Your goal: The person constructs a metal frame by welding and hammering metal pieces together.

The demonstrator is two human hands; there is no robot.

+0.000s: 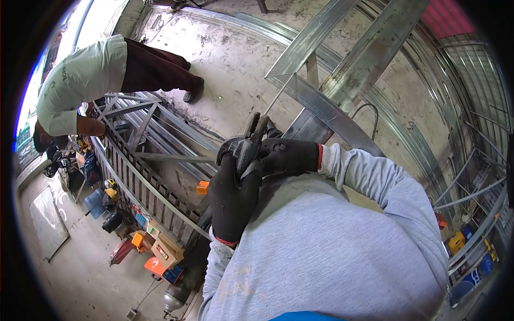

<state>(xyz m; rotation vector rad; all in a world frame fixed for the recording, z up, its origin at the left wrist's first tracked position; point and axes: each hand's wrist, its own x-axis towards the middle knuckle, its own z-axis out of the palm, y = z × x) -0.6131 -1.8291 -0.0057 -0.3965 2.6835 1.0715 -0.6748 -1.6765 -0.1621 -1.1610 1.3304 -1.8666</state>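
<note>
Both of my hands wear black gloves with red cuffs and meet in front of my chest. A dark tool point(248, 148), perhaps a clamp-like holder, lies between them. My left hand point(231, 200) has its fingers closed around the lower side of it. My right hand point(286, 155) is closed at its other side, its fingertips partly hidden. A thin rod point(279, 95) runs up from near the tool's jaws toward the corner of a metal frame point(326, 109). The frame stands just beyond my hands.
A person point(85, 85) in a light shirt bends over a metal rack point(144, 176) at the left. Cardboard boxes point(167, 251), tools and a gas cylinder point(175, 297) stand below it. Long metal profiles point(423, 155) lie on the floor at the right.
</note>
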